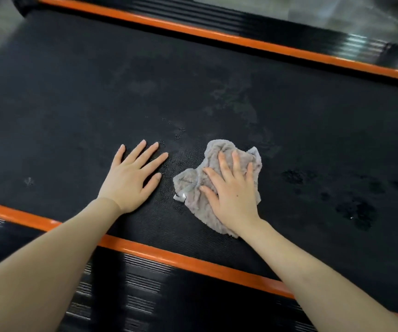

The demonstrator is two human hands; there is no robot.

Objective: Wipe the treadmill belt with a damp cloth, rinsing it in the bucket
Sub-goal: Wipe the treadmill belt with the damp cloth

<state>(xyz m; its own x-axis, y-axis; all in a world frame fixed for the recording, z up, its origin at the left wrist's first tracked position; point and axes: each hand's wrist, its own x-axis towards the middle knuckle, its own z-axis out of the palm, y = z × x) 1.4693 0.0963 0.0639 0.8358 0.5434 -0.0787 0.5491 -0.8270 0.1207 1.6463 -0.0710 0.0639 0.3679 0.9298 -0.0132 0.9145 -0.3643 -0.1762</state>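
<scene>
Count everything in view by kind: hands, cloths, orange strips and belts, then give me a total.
Hands: 2, left hand and right hand
Grey cloth: 1
Orange strips: 2, near strip and far strip
Treadmill belt: 1
Total: 6

Your belt [73,92] lies flat and open ahead of both hands, right up to the far orange strip [217,35], and wide to either side. Your left hand [130,180] lies flat on the belt just beside the cloth [193,185] under your right hand [234,195]. Only a narrow gap of belt parts them, so a leftward sweep meets that hand first. To the right the belt runs open across wet patches [356,209]. Under your forearms the near orange strip [145,251] borders the belt, with the ribbed side rail [142,283] beyond it.
</scene>
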